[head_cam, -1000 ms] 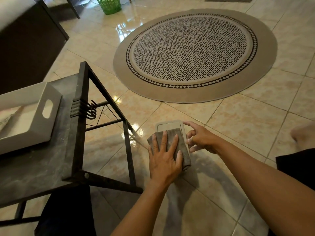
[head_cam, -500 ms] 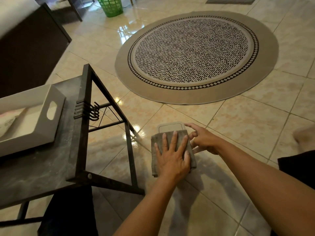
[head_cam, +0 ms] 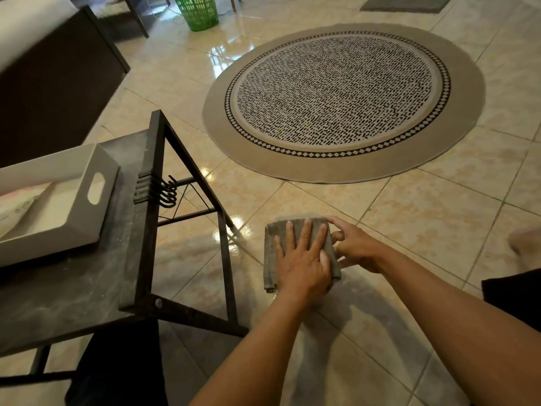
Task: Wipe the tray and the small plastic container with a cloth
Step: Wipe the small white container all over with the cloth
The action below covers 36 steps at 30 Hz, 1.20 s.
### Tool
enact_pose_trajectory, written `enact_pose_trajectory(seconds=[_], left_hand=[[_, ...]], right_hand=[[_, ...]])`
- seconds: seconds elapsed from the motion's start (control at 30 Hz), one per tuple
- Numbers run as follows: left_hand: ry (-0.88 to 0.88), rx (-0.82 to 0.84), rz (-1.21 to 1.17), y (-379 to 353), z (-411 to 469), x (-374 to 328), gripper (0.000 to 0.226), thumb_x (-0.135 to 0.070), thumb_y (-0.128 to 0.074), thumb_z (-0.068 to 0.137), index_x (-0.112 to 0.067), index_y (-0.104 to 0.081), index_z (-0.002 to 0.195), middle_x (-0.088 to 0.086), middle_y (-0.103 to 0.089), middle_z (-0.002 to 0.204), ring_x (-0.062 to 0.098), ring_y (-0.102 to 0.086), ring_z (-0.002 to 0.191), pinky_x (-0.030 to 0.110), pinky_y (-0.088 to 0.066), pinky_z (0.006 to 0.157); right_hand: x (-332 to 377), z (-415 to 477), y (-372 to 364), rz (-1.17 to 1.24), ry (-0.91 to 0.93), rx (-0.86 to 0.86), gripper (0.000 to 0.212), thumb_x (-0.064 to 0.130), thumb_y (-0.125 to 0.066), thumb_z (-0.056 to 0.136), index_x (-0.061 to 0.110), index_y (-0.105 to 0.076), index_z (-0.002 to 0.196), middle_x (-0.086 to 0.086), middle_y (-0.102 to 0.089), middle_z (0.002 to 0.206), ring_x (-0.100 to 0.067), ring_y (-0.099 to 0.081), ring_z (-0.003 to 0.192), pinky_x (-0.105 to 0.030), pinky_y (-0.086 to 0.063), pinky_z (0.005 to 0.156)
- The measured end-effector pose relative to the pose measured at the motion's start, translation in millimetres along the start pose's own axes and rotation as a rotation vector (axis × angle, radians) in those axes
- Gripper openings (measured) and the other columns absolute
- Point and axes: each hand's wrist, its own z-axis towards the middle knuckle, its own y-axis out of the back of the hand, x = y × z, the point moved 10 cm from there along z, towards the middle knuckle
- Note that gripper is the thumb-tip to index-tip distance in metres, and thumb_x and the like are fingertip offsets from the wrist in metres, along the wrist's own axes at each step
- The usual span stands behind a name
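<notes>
On the floor tiles, a folded grey cloth (head_cam: pixel 270 253) lies over the small beige plastic container (head_cam: pixel 298 217). Only a thin strip of the container's far edge shows. My left hand (head_cam: pixel 301 259) presses flat on the cloth with its fingers spread and pointing away from me. My right hand (head_cam: pixel 357 247) grips the container's right side, fingertips at its far right corner. The white tray (head_cam: pixel 73 165) with a cut-out handle rests on the dark table at the left, away from both hands.
The dusty dark metal table (head_cam: pixel 73 288) stands left of my hands, with hooks (head_cam: pixel 164 191) on its frame and legs close to the cloth. A round patterned rug (head_cam: pixel 342 98) lies ahead. A green basket (head_cam: pixel 199 11) stands far back. A bare foot (head_cam: pixel 527 241) is at the right.
My left hand has slid the cloth away from me over the container, so the exposed far part is now almost fully covered. My right hand stays on the container's side.
</notes>
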Motion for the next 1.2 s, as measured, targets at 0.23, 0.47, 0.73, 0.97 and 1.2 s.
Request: enact_pose_trajectory(seconds=[0.23, 0.47, 0.73, 0.97, 1.2], left_hand=[[0.126, 0.005, -0.056, 3.5, -4.6, 23.9, 0.065, -0.046, -0.01, 0.095, -0.036, 0.021, 0.152, -0.001, 0.029, 0.161, 0.028, 0.034, 0.144, 0.055, 0.015, 0.118], [0.135, -0.007, -0.042, -6.2, -27.0, 4.4, 0.068, -0.048, 0.0, 0.088, -0.036, 0.02, 0.152, -0.002, 0.03, 0.16, 0.027, 0.034, 0.144, 0.056, 0.018, 0.116], [0.023, -0.016, -0.027, 0.8, -13.3, -3.3, 0.064, -0.043, -0.014, 0.096, -0.034, 0.01, 0.155, -0.003, 0.023, 0.162, 0.024, 0.028, 0.147, 0.053, 0.017, 0.118], [-0.155, -0.016, 0.04, 3.9, -14.5, -2.7, 0.061, -0.045, -0.02, 0.1, -0.039, 0.005, 0.155, -0.008, 0.019, 0.16, 0.022, 0.023, 0.148, 0.05, 0.015, 0.119], [-0.252, -0.015, 0.091, 3.0, -15.0, 4.3, 0.06, -0.047, -0.02, 0.101, -0.04, 0.006, 0.155, -0.007, 0.012, 0.165, 0.02, 0.021, 0.149, 0.051, 0.011, 0.12]], right_hand=[[-10.0, -5.0, 4.9, 0.102, 0.019, -0.103, 0.09, -0.02, -0.053, 0.083, 0.031, -0.027, 0.152, -0.016, -0.055, 0.093, -0.025, -0.061, 0.082, -0.042, -0.063, 0.066], [-21.1, -13.4, 12.0, 0.216, 0.023, -0.272, 0.086, -0.021, -0.051, 0.081, 0.027, -0.03, 0.149, -0.01, -0.056, 0.082, -0.02, -0.058, 0.071, -0.033, -0.054, 0.053], [-48.9, -46.5, 9.3, 0.21, -0.019, -0.381, 0.084, 0.002, -0.074, 0.081, 0.033, -0.028, 0.143, -0.022, -0.067, 0.097, -0.027, -0.067, 0.082, -0.043, -0.06, 0.063], [25.4, -18.1, 64.1, -0.421, 0.147, -0.405, 0.039, 0.024, -0.05, 0.1, 0.024, -0.052, 0.139, -0.008, -0.058, 0.107, -0.023, -0.057, 0.098, -0.038, -0.05, 0.085], [12.7, 7.9, 36.8, -0.378, -0.021, 0.031, 0.063, -0.005, -0.045, 0.095, 0.025, -0.037, 0.15, -0.012, -0.052, 0.101, -0.023, -0.057, 0.088, -0.033, -0.054, 0.067]])
